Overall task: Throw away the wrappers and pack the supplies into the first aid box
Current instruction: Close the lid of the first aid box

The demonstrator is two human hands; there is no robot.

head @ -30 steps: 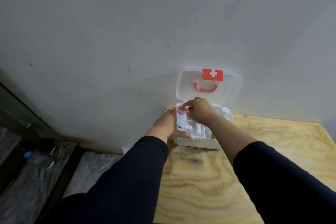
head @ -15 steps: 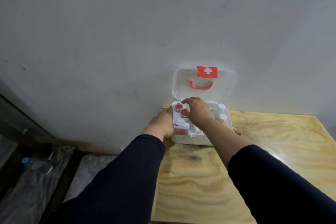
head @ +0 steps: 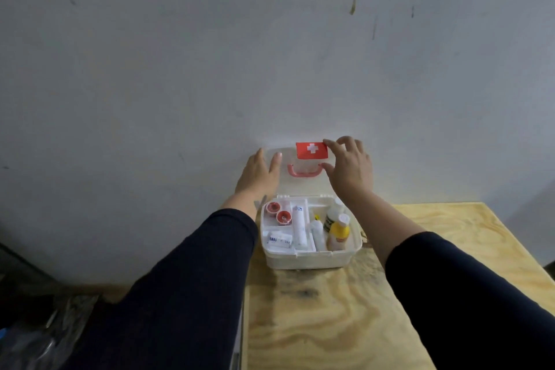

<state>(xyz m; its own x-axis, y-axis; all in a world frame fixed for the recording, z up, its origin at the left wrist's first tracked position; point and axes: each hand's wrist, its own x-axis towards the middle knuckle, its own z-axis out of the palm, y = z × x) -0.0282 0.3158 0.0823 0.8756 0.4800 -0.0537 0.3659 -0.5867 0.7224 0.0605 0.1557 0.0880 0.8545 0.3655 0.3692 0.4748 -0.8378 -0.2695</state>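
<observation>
Both hands are up on the clear plastic lid (head: 303,186): my left hand (head: 260,173) flat at 9 o'clock, right hand (head: 350,167) loosely spread at 3. White first aid box (head: 309,260) on the plywood table (head: 330,315) looks fully packed, so I reckon only closing's left.

Right hand (head: 350,168) covers the lid (head: 303,186)'s right side — the edge beneath its fingers can't be seen. Print on the small packet (head: 279,239) is too blurred to read — both sleeves run off the bottom edge.
</observation>
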